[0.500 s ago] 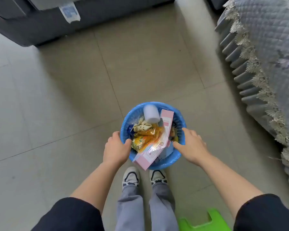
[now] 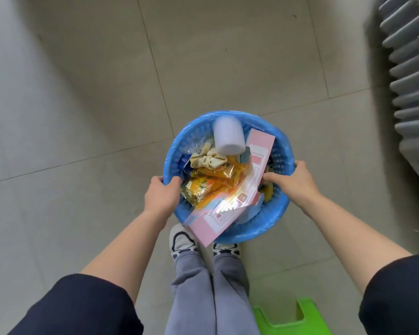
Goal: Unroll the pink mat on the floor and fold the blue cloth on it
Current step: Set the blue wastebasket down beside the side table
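Note:
I hold a round blue bin (image 2: 279, 222) lined with a blue bag, lifted above the tiled floor in front of my feet. My left hand (image 2: 161, 195) grips its left rim. My right hand (image 2: 292, 181) grips its right rim. Inside lie a white roll (image 2: 228, 136), a long pink carton (image 2: 237, 197), yellow wrappers (image 2: 211, 184) and a crumpled beige rag (image 2: 207, 158). No pink mat and no blue cloth are in view.
A grey quilted cover with a pleated skirt (image 2: 411, 97) hangs at the right edge. A bright green stool (image 2: 290, 320) stands behind my right foot. Beige floor tiles (image 2: 82, 105) stretch ahead and to the left.
The bin has come up closer to me and looks larger. Both hands keep their hold on the rim. The dark sofa at the top has left the view.

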Demonstrator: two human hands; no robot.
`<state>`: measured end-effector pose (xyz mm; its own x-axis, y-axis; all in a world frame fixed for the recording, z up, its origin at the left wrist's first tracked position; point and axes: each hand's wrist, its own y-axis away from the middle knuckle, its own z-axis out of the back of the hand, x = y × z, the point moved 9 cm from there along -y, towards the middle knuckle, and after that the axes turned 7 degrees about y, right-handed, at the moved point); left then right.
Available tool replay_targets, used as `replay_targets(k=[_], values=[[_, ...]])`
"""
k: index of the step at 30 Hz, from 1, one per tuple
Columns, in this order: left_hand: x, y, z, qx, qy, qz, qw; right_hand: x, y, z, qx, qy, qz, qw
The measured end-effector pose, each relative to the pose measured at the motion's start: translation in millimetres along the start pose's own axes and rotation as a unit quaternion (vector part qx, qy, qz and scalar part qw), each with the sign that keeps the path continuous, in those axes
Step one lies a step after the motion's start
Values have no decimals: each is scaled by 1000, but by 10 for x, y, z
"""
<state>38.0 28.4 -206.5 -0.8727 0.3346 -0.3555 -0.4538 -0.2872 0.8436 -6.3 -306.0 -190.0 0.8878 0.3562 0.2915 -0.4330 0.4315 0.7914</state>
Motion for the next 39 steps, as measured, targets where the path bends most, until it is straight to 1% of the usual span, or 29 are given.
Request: replay_targets(k=[2,7,10,13,16,19,22,26,29,34,39], values=[[25,24,91,8,-1,7,1000,-36,36,-7,11,-32,-29,999],[160,339,526,18,16,27,999,67,436,-102,32,-39,-40,998],[458,684,965,6,34,46,998,199,879,-234,63,-8,-53,997],[842,987,1358,-21,54,53,997,401,1354,-439,97,56,-24,993],[1392,1334,1772,-66,80,74,992,544,1856,-789,133,129,12,983],[1909,1680,2185,-159,86,89,980,629,2328,-1091,146,188,48,970],[2344,2016,2527,-212,98,76,969,610,2708,-1392,153,235,72,957],[3142,2461,2943,-255,114,67,958,528,3301,-1946,168,280,110,939],[3813,2742,3220,-277,141,85,947,427,3767,-2436,163,317,142,923],[5135,3118,3709,-295,176,102,933,128,4590,-3452,159,389,182,889],[6535,3474,4197,-311,212,114,920,-378,5485,-4516,161,427,199,867]])
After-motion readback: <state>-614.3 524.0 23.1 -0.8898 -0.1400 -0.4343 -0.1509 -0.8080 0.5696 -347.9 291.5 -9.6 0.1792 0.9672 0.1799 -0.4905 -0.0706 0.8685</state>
